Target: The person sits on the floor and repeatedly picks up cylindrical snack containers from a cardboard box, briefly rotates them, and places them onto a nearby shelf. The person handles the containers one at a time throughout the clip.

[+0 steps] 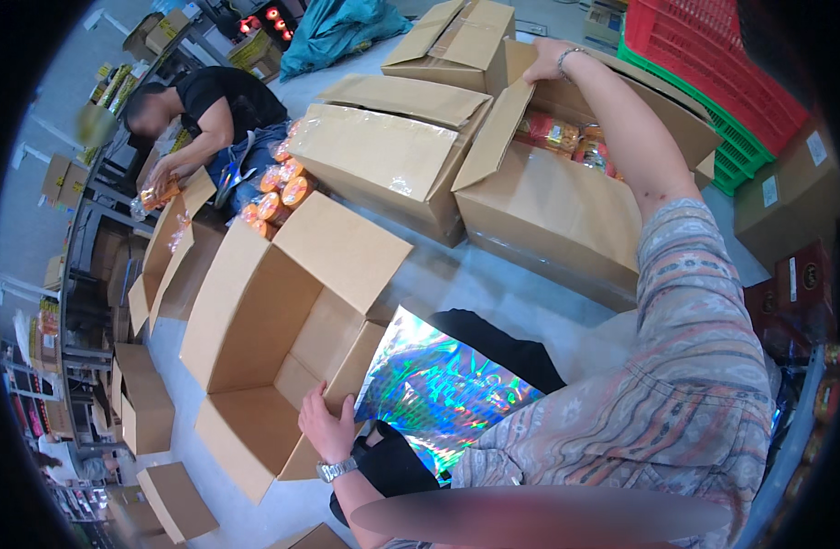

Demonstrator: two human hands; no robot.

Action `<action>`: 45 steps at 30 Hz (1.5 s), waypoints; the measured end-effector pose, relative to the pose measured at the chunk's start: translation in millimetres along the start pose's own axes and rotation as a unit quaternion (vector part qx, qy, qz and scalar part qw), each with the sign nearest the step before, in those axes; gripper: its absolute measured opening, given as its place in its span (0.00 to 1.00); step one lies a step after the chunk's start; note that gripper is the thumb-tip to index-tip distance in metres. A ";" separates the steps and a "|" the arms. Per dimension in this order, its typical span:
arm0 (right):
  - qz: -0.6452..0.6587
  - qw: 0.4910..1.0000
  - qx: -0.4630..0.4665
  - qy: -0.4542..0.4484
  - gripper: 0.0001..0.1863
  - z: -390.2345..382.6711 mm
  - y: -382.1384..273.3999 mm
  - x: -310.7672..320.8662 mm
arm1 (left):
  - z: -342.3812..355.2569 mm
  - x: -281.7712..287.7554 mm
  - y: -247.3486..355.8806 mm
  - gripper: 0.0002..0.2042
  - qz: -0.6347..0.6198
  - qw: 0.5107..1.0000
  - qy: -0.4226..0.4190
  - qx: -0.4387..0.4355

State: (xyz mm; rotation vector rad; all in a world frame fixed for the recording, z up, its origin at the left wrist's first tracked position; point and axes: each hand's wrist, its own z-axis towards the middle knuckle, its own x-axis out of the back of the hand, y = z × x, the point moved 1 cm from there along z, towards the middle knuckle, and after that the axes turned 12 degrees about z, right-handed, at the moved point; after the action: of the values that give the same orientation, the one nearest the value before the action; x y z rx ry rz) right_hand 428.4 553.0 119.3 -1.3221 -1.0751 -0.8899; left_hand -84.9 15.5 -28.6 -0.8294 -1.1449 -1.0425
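In the head view, the orange-and-red packages (pixel 550 134) are lying inside the packed carton (pixel 548 224), ahead and to the right of the person, and the right hand (pixel 544 62) is much the nearer one, its forearm crossing over the carton's right part. That carton's long axis is running from upper left to lower right, and the packages are sitting just inside its opening, below the right hand in the picture and apart from its fingers. The right hand is closing narrowly over the edge of the raised flap (pixel 495 133) at the left end. The left hand (pixel 326 425) is gripping the near edge of the open carton (pixel 255 316), fingers over the inner side and thumb outside, well apart from the packages; this carton is standing to the left with flaps spread, showing its cardboard walls and floor. An iridescent sheet (pixel 447 389) is lying across the lap, just beside the left thumb. A taped carton (pixel 374 146) is standing left of the packed one, its contents hidden, while a co-worker (pixel 227 101) is handling an orange package (pixel 156 197) beyond a heap of orange-ended packs (pixel 282 188).
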 end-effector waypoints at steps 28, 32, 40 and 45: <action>-0.013 0.990 0.140 0.022 0.36 -144.7 8.8 -166.3 | 22.2 14.3 -41.9 0.21 0.031 0.983 -0.182 0.005; -0.100 0.982 0.142 0.073 0.34 -129.3 31.5 -172.6 | 14.1 42.6 -66.9 0.20 0.061 0.992 -0.108 -0.001; -0.104 0.978 0.163 0.083 0.35 -104.7 52.8 -170.7 | -40.5 102.3 -130.9 0.19 0.092 0.996 0.001 0.008; -0.103 0.980 0.136 0.102 0.37 -108.4 44.6 -164.3 | -76.8 111.4 -186.6 0.16 0.152 0.988 -0.011 -0.011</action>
State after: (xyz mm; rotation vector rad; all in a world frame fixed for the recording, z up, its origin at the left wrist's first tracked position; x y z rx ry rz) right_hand 433.5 435.1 -44.4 -0.8844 -1.1394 -0.9711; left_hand -229.2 -139.1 62.9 -1.0007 -0.9888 -0.7957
